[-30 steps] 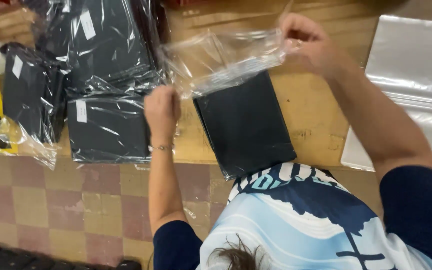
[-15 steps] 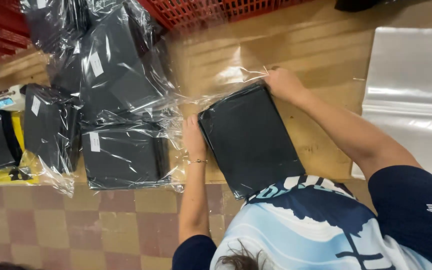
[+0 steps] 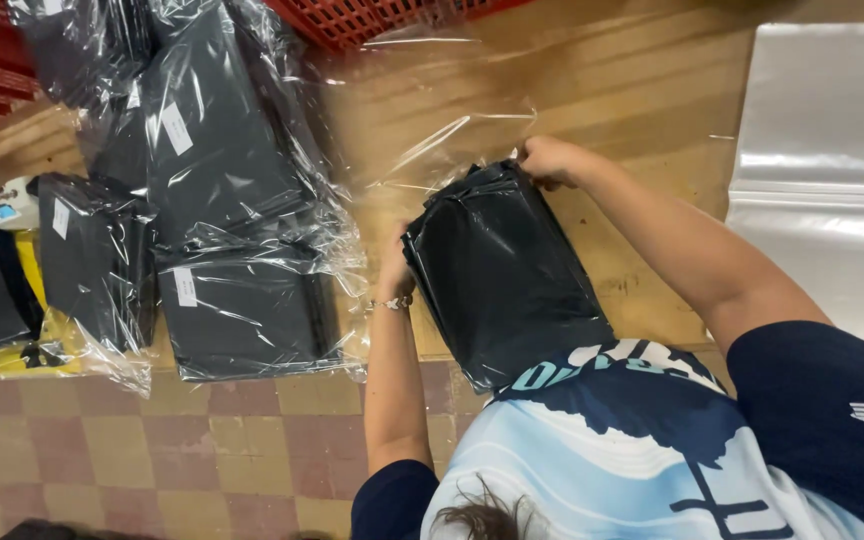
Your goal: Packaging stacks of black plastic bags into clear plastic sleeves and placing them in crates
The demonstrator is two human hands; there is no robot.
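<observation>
Right now my right hand (image 3: pixel 550 160) pinches the folded black garment's (image 3: pixel 502 275) twelve o'clock corner; my left hand (image 3: pixel 395 272) clasps its nine o'clock edge, clear plastic bag (image 3: pixel 432 125) beyond.

light: warm, even | glare: plastic wrap (image 3: pixel 252 250) | blur: slight motion softness

Packing workshop, bagged dark garments (image 3: pixel 237 215) stacked on wooden table (image 3: pixel 642 90), red crate (image 3: pixel 382 15)
</observation>
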